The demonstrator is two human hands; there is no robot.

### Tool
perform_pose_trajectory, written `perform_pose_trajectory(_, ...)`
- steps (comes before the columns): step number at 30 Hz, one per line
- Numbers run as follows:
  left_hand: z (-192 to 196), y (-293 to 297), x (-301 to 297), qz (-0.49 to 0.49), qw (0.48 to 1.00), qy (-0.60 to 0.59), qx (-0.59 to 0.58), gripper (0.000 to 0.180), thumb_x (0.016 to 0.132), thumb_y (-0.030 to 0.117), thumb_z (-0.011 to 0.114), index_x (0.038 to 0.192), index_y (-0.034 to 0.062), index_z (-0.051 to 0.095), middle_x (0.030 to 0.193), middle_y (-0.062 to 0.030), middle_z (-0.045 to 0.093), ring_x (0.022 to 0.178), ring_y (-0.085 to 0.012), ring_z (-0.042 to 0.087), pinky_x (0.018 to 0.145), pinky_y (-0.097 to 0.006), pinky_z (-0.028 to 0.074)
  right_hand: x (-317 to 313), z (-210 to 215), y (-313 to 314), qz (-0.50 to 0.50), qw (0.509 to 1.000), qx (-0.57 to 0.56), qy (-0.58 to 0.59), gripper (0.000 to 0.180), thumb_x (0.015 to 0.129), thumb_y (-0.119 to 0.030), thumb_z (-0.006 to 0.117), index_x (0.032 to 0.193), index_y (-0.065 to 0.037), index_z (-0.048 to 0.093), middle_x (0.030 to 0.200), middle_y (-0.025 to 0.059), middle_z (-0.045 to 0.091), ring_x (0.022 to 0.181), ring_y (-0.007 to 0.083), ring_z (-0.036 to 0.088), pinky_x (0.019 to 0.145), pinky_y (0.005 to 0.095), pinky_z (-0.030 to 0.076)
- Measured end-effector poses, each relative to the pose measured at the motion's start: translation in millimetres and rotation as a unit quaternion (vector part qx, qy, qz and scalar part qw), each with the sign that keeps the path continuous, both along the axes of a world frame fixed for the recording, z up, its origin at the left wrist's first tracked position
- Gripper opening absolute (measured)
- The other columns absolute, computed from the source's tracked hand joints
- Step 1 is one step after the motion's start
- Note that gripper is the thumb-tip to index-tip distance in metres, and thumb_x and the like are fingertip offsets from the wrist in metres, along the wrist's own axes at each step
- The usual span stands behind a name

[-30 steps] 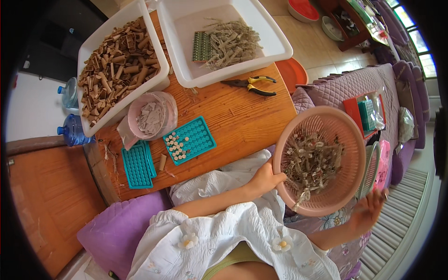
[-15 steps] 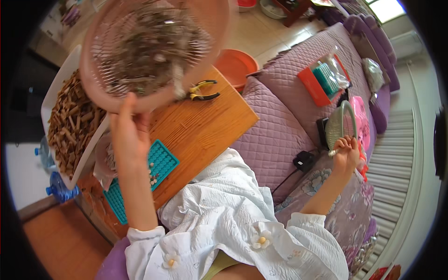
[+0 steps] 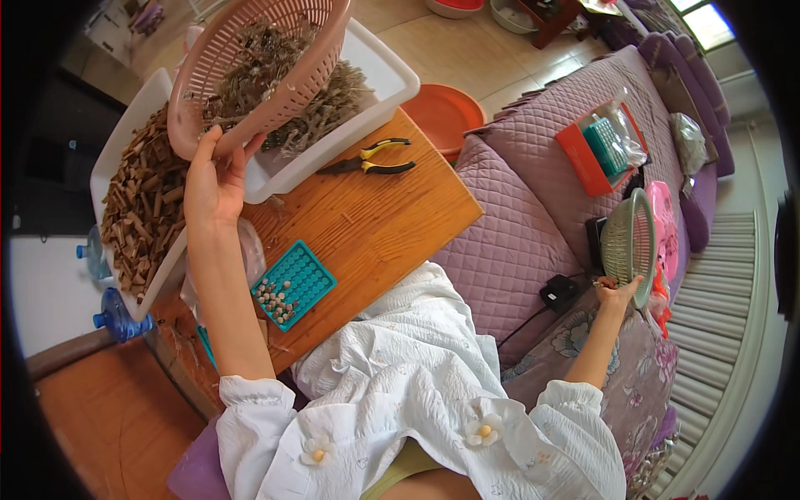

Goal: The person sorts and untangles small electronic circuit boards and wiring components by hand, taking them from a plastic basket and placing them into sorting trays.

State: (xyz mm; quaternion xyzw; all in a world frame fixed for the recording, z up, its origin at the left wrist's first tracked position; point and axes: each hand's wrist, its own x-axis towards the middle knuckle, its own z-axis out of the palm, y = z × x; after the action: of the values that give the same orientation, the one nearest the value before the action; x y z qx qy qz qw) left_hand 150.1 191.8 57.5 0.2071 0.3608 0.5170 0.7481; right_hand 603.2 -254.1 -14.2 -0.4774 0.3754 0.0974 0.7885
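A pink slotted plastic basket (image 3: 292, 98) hangs tilted over the far left of the table. My left hand (image 3: 215, 185) is closed on its near rim, thumb on the inside. Dry, grey-brown stalky plant bits (image 3: 250, 73) lie inside it. Behind and beneath the basket, a white tray (image 3: 390, 77) holds more of the same bits. To the right, my right hand (image 3: 618, 293) grips the lower rim of a grey-green colander (image 3: 621, 237) on the sofa. A small brownish piece shows at its fingers, too small to name.
On the wooden table (image 3: 392, 221) are yellow-and-black pliers (image 3: 375, 158) and a teal mould tray (image 3: 304, 279) with small round pieces. A white bin (image 3: 104, 171) of brown chips stands left. An orange basin (image 3: 446, 117) and a red box (image 3: 587, 162) lie beyond.
The pink basket has tipped and shifted slightly, uncovering the white tray behind it. My right hand has moved down onto the colander's rim. The view has shifted a little.
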Motion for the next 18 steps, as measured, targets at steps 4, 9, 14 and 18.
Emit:
perform_pose_trajectory(4, 21.0, 3.0, -6.5, 0.015, 0.999, -0.010, 0.034, 0.025, 0.079, 0.005, 0.058, 0.091, -0.0123, 0.045, 0.091, -0.0195, 0.051, 0.086, -0.0391, 0.058, 0.053, -0.018, 0.057, 46.3, -39.8, -33.5, 0.057, 0.998, -0.011, -0.002, 0.032, 0.079, -0.040, 0.050, 0.066, -0.011, 0.045, 0.050, -0.0018, 0.030, 0.036, 0.0103, 0.025, 0.034, 0.0207, 0.022)
perform_pose_trajectory(9, 37.9, 4.8, -20.6, 0.025, 0.998, 0.013, 0.063, 0.024, 0.078, 0.007, 0.060, 0.091, -0.0090, 0.048, 0.090, -0.0185, 0.052, 0.087, -0.0403, 0.057, 0.048, -0.016, 0.055, 17.6, -39.8, -36.6, 0.062, 0.997, -0.025, -0.050, 0.014, 0.077, -0.018, 0.049, 0.070, -0.010, 0.040, 0.053, 0.0003, 0.036, 0.034, 0.0111, 0.027, 0.031, 0.0214, 0.026)
perform_pose_trajectory(14, 40.6, 0.1, -22.8, -0.005, 0.997, 0.014, 0.071, 0.024, 0.077, 0.008, 0.061, 0.090, -0.0073, 0.048, 0.089, -0.0196, 0.054, 0.084, -0.0394, 0.058, 0.045, -0.015, 0.054, -62.5, -11.0, -19.3, 0.113, 0.990, -0.055, -0.066, 0.011, 0.075, -0.012, 0.050, 0.075, -0.009, 0.040, 0.061, 0.0016, 0.043, 0.035, 0.0107, 0.029, 0.030, 0.0203, 0.025)
perform_pose_trajectory(18, 25.4, 1.9, -15.4, -0.044, 0.998, 0.009, 0.031, 0.023, 0.078, 0.008, 0.060, 0.090, -0.0076, 0.048, 0.087, -0.0187, 0.052, 0.083, -0.0375, 0.059, 0.043, -0.015, 0.053, -120.8, -7.0, 9.0, 0.157, 0.986, -0.058, 0.018, 0.009, 0.074, -0.012, 0.050, 0.079, -0.008, 0.044, 0.069, 0.0024, 0.051, 0.035, 0.0098, 0.032, 0.029, 0.0191, 0.025)
